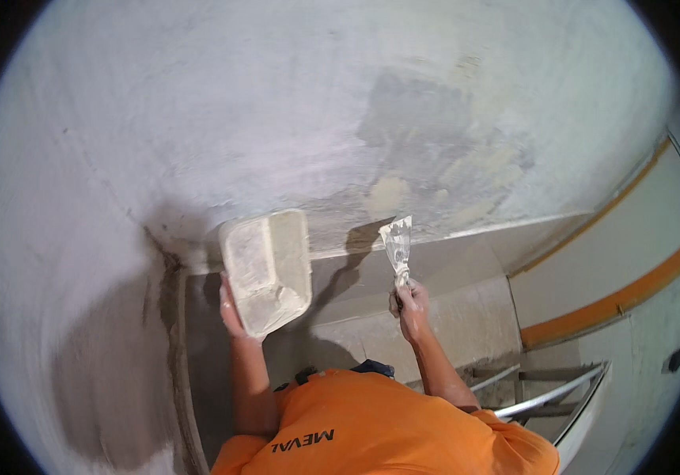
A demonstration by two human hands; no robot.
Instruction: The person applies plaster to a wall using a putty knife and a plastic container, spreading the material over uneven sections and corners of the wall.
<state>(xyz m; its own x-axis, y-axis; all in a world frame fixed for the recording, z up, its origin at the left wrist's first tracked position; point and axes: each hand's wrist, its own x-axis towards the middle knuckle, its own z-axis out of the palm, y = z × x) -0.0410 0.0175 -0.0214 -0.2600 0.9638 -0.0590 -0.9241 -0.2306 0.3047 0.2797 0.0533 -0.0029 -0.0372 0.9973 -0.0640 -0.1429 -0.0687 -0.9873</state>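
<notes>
A: Where is the tray [289, 244]?

B: In the person's left hand [231, 310], which is curled against its left edge and lower end. The tray is tilted, hollow side in view; part of the grip is hidden behind it.

A: And the right hand [412, 307]?

B: To the right of the tray, closed round the handle of a putty knife [399, 252]. The blade points away from the person (pale paste [388, 232] is smeared over the metal, and the hand is whitened too).

A: Is the blade touching anything?

B: One cannot tell; it stands near a dark shadow [359, 245], right of the tray.

A: What lies beyond?

B: Above the tray spreads a plastered surface [221, 103], with a grey patch [407, 111] to the tray's upper right.

A: And the rest?

B: Far right of the tray runs an orange-brown strip [609, 309]; a metal frame [549, 394] stands to its lower right. The person's orange shirt [403, 427] shows below the tray.
</notes>
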